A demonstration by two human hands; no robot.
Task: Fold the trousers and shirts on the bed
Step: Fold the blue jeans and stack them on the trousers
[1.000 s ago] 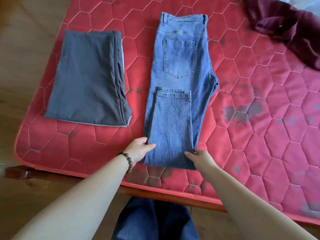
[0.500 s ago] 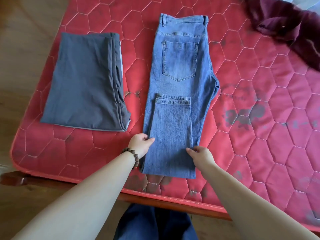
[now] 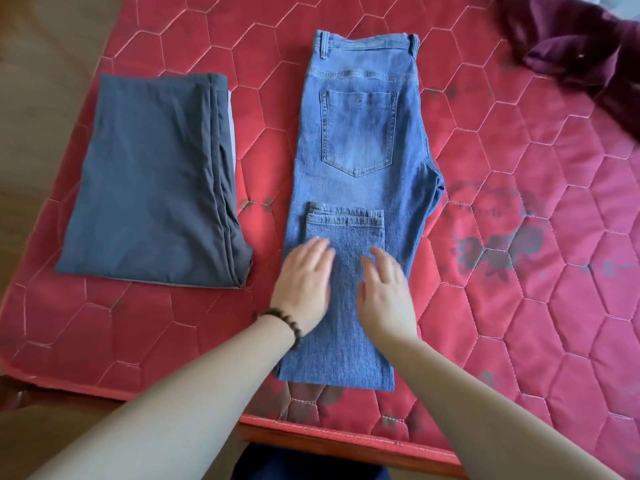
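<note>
Blue jeans (image 3: pixel 360 133) lie lengthwise on the red quilted mattress (image 3: pixel 519 306), waistband far from me, back pocket up. Their legs are folded up, the hems resting just below the pocket. My left hand (image 3: pixel 304 285), with a bead bracelet on the wrist, lies flat on the folded legs, fingers straight. My right hand (image 3: pixel 386 292) lies flat beside it on the same denim, fingers spread. Neither hand grips the cloth. A dark grey garment (image 3: pixel 152 188) sits folded into a neat rectangle to the left of the jeans.
A crumpled maroon garment (image 3: pixel 581 50) lies at the mattress's far right corner. The wooden bed frame (image 3: pixel 346 445) runs along the near edge, with wooden floor (image 3: pixel 38 64) to the left. My dark blue trousers (image 3: pixel 304 465) show below the frame.
Both hands have left the jeans' side edges near the fold and slid up onto the top of the folded legs, now lying flat. The view has shifted closer.
</note>
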